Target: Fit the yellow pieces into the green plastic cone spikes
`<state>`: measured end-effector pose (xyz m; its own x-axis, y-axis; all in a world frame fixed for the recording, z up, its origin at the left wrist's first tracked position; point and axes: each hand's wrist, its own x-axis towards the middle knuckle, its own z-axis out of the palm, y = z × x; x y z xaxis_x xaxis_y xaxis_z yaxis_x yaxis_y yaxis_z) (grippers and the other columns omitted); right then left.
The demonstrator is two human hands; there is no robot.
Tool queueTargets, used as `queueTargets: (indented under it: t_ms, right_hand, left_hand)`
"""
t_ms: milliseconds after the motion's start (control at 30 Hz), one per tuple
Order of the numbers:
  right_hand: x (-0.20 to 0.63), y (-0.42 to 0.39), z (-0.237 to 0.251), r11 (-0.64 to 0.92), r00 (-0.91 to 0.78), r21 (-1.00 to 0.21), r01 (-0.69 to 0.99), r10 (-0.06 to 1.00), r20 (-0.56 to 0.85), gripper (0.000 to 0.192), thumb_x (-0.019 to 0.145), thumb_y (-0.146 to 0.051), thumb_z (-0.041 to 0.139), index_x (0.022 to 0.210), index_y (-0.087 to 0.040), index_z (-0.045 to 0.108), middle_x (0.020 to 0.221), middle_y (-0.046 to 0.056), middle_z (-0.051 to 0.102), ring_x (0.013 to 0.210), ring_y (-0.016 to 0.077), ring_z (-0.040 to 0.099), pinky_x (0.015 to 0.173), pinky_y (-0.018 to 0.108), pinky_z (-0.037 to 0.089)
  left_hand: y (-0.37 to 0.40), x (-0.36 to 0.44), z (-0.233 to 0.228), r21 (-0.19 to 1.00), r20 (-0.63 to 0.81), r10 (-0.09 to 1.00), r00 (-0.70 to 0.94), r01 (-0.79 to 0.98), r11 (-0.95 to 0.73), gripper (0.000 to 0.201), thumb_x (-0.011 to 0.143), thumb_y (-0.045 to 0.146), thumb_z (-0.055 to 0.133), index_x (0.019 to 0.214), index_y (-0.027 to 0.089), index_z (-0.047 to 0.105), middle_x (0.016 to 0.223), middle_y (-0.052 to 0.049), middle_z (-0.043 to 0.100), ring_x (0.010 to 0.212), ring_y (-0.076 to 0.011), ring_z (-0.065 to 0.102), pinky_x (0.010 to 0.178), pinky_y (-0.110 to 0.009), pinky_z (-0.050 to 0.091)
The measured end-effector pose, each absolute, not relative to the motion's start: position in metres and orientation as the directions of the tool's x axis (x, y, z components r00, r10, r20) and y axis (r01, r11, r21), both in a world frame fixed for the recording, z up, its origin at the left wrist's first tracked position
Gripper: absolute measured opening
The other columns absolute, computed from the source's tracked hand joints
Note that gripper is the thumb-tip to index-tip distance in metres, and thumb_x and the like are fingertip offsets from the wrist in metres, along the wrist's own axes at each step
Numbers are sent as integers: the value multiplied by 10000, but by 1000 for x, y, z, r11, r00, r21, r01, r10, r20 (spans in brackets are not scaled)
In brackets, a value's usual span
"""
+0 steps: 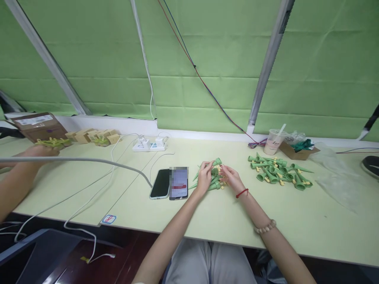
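Note:
My left hand (204, 177) is closed around a green cone-shaped piece (218, 161), whose wide end sticks out past the fingertips toward the right. Close beside it, my right hand (232, 178) has its thumb and fingers drawn together at a small yellow part by the cone. Whether the yellow part is joined to the cone I cannot make out. Under both hands lies a small heap of similar green cones (215, 185) with yellow bits. Farther right is a larger pile of green cones (274, 173), many with little yellow pieces among them.
Two phones (160, 184) lie side by side left of my hands. Behind stands a power strip (149, 145); cables cross the table's left half. At the right are a drink cup (272, 142), a small box (299, 151) and clear plastic bags (334, 177). Another person's arm (22, 177) reaches in from the left.

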<state>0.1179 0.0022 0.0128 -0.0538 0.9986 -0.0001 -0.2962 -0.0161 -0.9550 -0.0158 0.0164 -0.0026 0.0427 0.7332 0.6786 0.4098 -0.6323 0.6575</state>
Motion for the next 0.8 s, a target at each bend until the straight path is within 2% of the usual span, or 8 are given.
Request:
queueTargets:
  t_ms: [133, 233, 367, 433, 500, 567, 667, 800]
  right_hand:
    - [118, 2, 18, -229, -271, -883, -409, 955, -122, 282, 626, -399, 713, 792, -176, 665, 690, -1, 619, 564, 65, 562, 522, 165, 487]
    - [117, 0, 20, -154, -222, -916, -370, 972, -74, 275, 591, -399, 724, 717, -168, 643, 582, -29, 564, 485, 62, 512, 512, 191, 478]
    - [119, 0, 16, 228, 99, -974, 20, 968, 228, 257, 583, -396, 693, 588, -170, 571, 561, -14, 560, 498, 102, 509, 523, 249, 463]
    - [122, -1, 13, 382, 170, -880, 282, 883, 438, 210, 595, -345, 672, 552, -178, 551, 568, -3, 567, 537, 122, 520, 558, 265, 462]
    - [123, -1, 11, 435, 155, -807, 399, 836, 527, 169, 609, -310, 656, 560, -183, 556, 581, 1, 572, 552, 126, 524, 581, 271, 469]
    - [122, -1, 12, 401, 149, -850, 341, 870, 471, 168, 625, -331, 655, 631, -180, 581, 626, 11, 593, 566, 129, 541, 562, 267, 485]
    - [118, -2, 17, 183, 117, -983, 12, 976, 183, 286, 634, -406, 665, 788, -177, 593, 694, 24, 619, 607, 144, 580, 506, 263, 512]
    - [119, -4, 23, -143, -64, -924, -354, 990, -129, 295, 607, -336, 718, 831, -178, 608, 731, 8, 644, 633, 112, 605, 553, 214, 532]
  left_hand:
    - [12, -15, 5, 643, 701, 709, 76, 362, -675, 377, 840, 98, 372, 1118, 228, 590, 942, -64, 530, 895, -132, 523, 784, -281, 458]
    - [9, -13, 8, 629, 716, 693, 92, 346, -696, 380, 835, 93, 379, 1113, 240, 593, 934, -56, 532, 882, -128, 527, 772, -275, 464]
    - [7, -10, 6, 605, 681, 719, 143, 444, -661, 408, 822, 65, 383, 1133, 244, 577, 906, -45, 523, 848, -122, 524, 761, -259, 454]
    - [7, -9, 4, 585, 648, 742, 172, 510, -630, 402, 826, 72, 384, 1140, 241, 571, 891, -44, 520, 832, -125, 524, 747, -255, 447]
    - [7, -8, 3, 572, 636, 750, 183, 540, -617, 387, 835, 82, 382, 1136, 236, 570, 882, -45, 518, 820, -126, 525, 738, -250, 444]
    - [8, -9, 3, 578, 651, 744, 151, 536, -615, 369, 844, 93, 377, 1131, 223, 568, 882, -47, 518, 819, -124, 527, 743, -247, 444]
    - [9, -11, 4, 596, 689, 721, 76, 507, -623, 327, 856, 132, 387, 1117, 210, 567, 890, -50, 521, 834, -125, 529, 763, -250, 447]
    - [9, -11, 4, 604, 708, 702, 78, 449, -658, 314, 866, 158, 379, 1114, 216, 563, 928, -55, 519, 878, -124, 528, 786, -248, 453]
